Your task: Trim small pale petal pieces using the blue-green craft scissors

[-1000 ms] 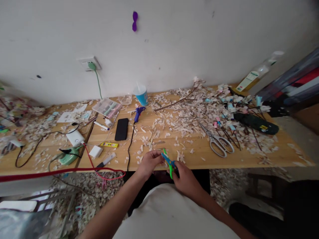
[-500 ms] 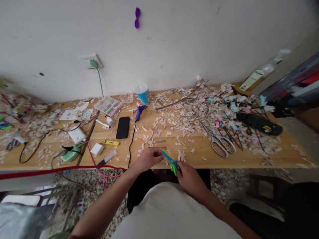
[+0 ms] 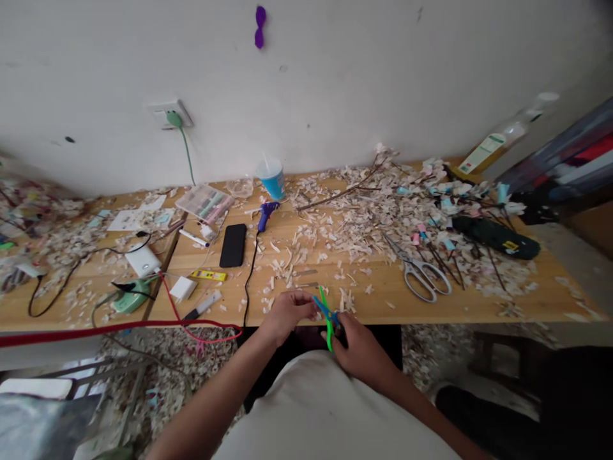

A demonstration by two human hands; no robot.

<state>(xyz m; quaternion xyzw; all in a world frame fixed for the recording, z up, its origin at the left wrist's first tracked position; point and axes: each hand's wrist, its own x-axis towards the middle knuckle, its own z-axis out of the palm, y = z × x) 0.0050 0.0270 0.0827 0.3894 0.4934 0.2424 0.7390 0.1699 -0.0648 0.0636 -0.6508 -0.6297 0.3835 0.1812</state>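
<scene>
Green-and-blue scissors (image 3: 326, 314) sit in the right hand (image 3: 357, 345) at the near edge of the wooden table (image 3: 479, 300), roughly centre; fingers closed round the handles, blades spread apart & pointing up-left. Left hand (image 3: 287, 313) is just left of the blades, fingertips pinched together on sth small right at the blade opening — too tiny to tell what it is. Both forearms come up from the near side over a white shirt (image 3: 325, 415).

Pale paper scraps (image 3: 354, 223) cover the table's middle & right, thickest toward the far wall. Big grey-handled scissors (image 3: 421, 275) lie right of the hands, well apart from them. Black phone (image 3: 233, 245) lies left-centre, w/ a purple glue gun (image 3: 265, 214) just right of it, its black cord running to the near edge. Blue cup (image 3: 271, 179) stands far, near the wall. Red cable (image 3: 115, 328) runs along the near-left edge. Dark green pouch (image 3: 493, 236) lies far right among twigs & scraps. Wall socket (image 3: 170, 115) w/ green plug is above the table on the left.
</scene>
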